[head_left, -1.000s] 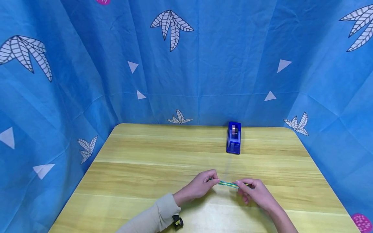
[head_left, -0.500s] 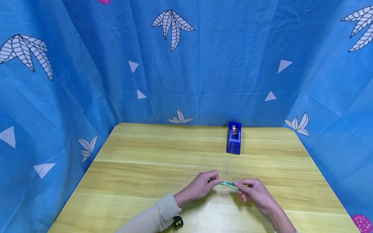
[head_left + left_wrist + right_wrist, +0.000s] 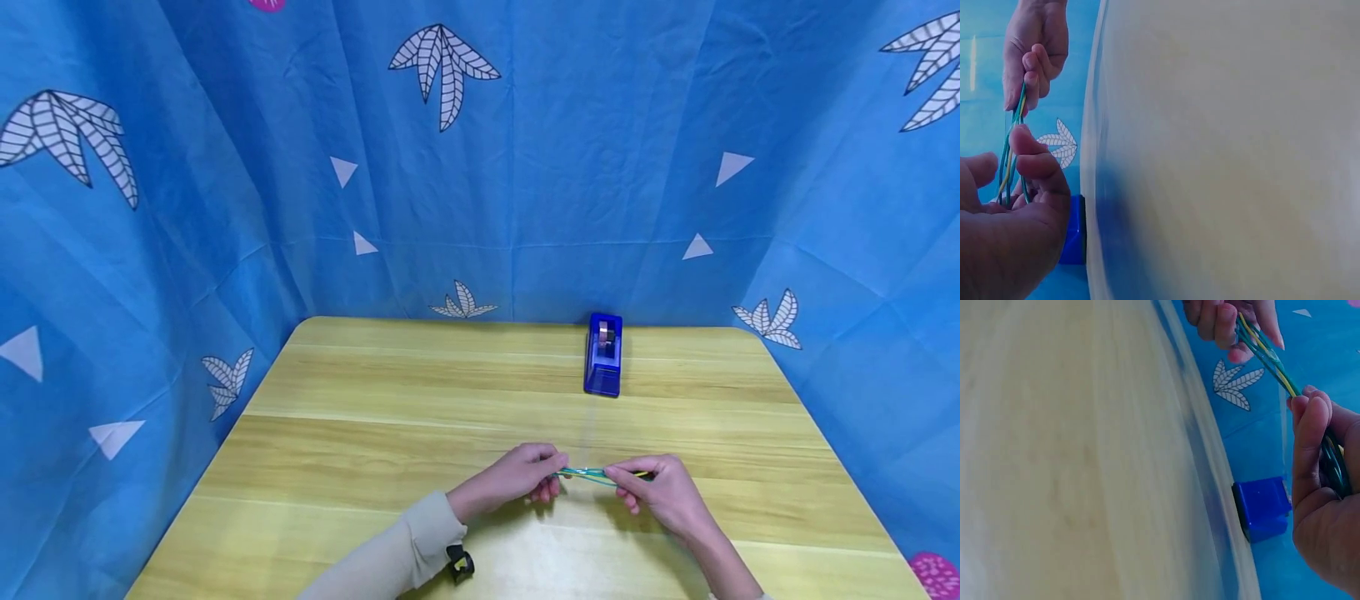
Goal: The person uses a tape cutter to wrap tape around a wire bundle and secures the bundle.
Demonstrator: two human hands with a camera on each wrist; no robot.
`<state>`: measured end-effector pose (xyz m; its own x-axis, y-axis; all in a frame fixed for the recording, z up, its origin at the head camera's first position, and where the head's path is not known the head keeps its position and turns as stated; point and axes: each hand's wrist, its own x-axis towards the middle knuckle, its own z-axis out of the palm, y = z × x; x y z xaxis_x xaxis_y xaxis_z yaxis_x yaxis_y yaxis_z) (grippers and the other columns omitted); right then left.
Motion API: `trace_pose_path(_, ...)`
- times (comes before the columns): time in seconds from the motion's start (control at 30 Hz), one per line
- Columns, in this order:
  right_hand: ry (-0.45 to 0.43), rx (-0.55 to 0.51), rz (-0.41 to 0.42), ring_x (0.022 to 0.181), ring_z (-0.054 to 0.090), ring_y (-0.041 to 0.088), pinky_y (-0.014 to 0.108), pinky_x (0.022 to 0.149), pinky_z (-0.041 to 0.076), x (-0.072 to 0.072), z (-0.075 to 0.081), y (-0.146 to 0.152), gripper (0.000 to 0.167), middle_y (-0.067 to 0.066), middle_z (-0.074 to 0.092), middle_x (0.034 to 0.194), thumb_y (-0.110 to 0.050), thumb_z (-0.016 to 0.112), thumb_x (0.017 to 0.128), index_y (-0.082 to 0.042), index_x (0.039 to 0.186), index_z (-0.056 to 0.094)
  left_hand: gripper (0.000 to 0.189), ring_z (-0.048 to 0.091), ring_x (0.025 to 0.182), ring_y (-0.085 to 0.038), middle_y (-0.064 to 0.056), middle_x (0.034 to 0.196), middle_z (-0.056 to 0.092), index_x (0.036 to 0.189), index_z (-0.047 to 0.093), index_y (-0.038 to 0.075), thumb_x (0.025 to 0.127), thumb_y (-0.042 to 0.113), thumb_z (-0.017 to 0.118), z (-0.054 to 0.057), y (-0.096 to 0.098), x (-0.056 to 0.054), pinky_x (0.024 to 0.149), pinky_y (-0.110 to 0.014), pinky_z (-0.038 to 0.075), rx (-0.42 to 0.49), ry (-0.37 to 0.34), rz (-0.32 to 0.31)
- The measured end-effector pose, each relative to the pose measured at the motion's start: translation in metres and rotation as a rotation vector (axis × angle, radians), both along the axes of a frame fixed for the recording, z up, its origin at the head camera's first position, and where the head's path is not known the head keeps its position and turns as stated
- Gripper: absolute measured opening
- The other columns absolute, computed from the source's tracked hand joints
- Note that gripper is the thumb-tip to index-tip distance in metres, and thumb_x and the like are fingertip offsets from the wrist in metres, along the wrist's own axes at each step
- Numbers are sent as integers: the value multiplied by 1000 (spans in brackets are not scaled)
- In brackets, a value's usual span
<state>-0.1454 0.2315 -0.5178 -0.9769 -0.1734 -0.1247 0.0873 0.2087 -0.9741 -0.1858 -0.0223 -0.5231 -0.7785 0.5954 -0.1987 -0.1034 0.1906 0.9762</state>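
Note:
A thin bundle of green and yellow wires (image 3: 588, 475) stretches between both hands, low over the table. My left hand (image 3: 513, 482) holds its left end, fingers curled about the strands; in the left wrist view the wires (image 3: 1007, 164) pass between thumb and fingers. My right hand (image 3: 666, 493) pinches the other end between thumb and fingertips, and in the right wrist view more looped wire (image 3: 1334, 465) lies inside that palm. A faint clear strip of tape (image 3: 1284, 428) runs from the blue tape dispenser (image 3: 603, 356) toward the bundle. Small shiny spots show on the wires between the hands.
The dispenser stands at the back of the wooden table (image 3: 420, 375), right of the middle. A blue patterned curtain (image 3: 555, 167) surrounds the table's back and sides. A black band with a buckle (image 3: 460, 564) hangs by the left sleeve (image 3: 397, 542).
My left hand has shifted its hold: its thumb now lies over the wires with fingers showing below. The strands between the hands have spread slightly. My right hand keeps its pinch.

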Motion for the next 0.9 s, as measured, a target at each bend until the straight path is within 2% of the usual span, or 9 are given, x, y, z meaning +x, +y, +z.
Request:
trace_pose_path(0.07,32,28,6,55,62,8,27,53,57,0,0,0,28,14,71,72,-15,76,94,12,105,75,36,51,60,-9,-2,74,61,102,67,-4,108,30,55,1,1,0,54,-21,41,12,-28,-2)
trace_pose_path(0.17,68,54,4,55,63,8,28,53,58,0,-1,0,26,17,71,73,-14,76,94,10,103,76,32,47,60,-9,-2,73,57,98,66,-3,107,26,57,0,3,1,53,-19,38,12,-17,6)
trace_pose_path(0.33,98,52,-4,55,63,8,30,53,59,-1,-3,-1,23,18,71,73,-13,77,93,9,101,77,23,41,60,-8,0,73,52,94,64,0,106,18,60,-4,6,1,51,-17,32,7,75,48)
trace_pose_path(0.47,103,35,21,56,65,9,32,54,60,-1,-4,0,25,18,73,74,-13,75,95,11,103,76,21,40,59,-6,3,71,50,93,65,2,105,19,61,-5,6,0,51,-17,32,-21,159,73)
trace_pose_path(0.57,70,5,41,59,67,10,34,58,62,-1,-4,1,32,17,73,77,-16,69,100,14,110,72,22,40,58,-5,6,71,48,93,64,2,105,21,61,-6,6,-1,51,-17,32,-36,223,73)
trace_pose_path(0.73,-69,-70,81,63,69,13,34,64,63,-2,0,4,50,16,75,89,-31,54,109,15,129,62,23,39,56,-2,10,70,46,94,64,3,105,23,61,-4,4,-1,50,-17,32,-79,341,59)
trace_pose_path(0.9,-204,-137,197,63,68,10,27,62,60,-3,1,8,51,9,76,89,-36,48,111,10,125,64,23,39,60,-1,11,71,45,94,66,6,106,25,61,-2,2,-2,55,-16,35,-123,463,42)
